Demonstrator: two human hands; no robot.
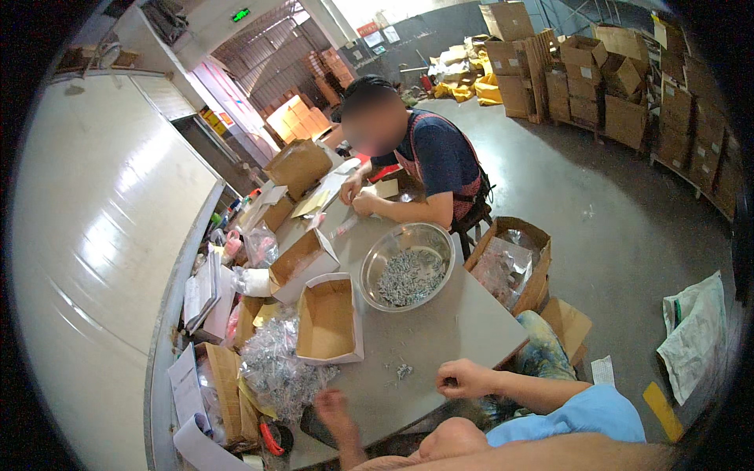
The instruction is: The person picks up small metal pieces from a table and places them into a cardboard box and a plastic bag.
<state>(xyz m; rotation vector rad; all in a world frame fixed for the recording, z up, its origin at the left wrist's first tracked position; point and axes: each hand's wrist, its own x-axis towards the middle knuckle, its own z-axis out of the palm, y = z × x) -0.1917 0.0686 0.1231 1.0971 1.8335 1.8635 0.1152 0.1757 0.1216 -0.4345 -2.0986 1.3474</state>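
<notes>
My left hand [333, 410] is at the near edge of the table, against a heap of small clear plastic bags [275, 361] with grey metal pieces inside. Its fingers are smeared by motion. To the right, my right hand [465, 379] is held over the table edge with its fingers curled together; anything inside them is hidden. Between and beyond my hands lies a little cluster of loose screws [403, 370]. A steel bowl [367, 271] full of small grey screws stands farther back. Left of it sits an open cardboard box [326, 318] with nothing visible inside.
A co-worker [444, 157] sits at the table's far side, hands on the tabletop. Another white-sided box [302, 263] stands behind the open one. Red-handled scissors or tape [272, 439] lie near left. A carton with plastic bags [514, 263] stands by the table's right edge.
</notes>
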